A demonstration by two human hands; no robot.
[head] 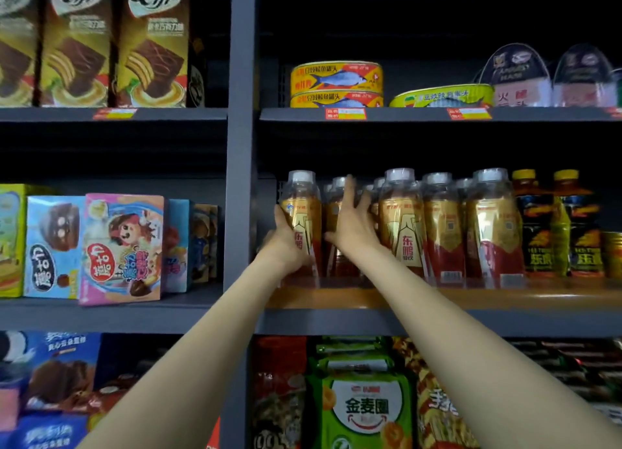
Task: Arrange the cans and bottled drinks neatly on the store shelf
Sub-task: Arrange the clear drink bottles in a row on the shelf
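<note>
Clear gold-and-red labelled bottles (409, 226) stand upright in rows on the middle shelf (505, 297) (leftmost bottle (303, 212) forward of the row), stacked fish cans (336, 83) above.

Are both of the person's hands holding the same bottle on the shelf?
No: the left hand grips the leftmost gold-labelled bottle, while the right hand reaches with straight fingers toward a bottle behind the front row.

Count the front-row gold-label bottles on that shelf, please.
4: leftmost bottle in the left hand, then three rightward. More stand behind, partly hidden.
</note>
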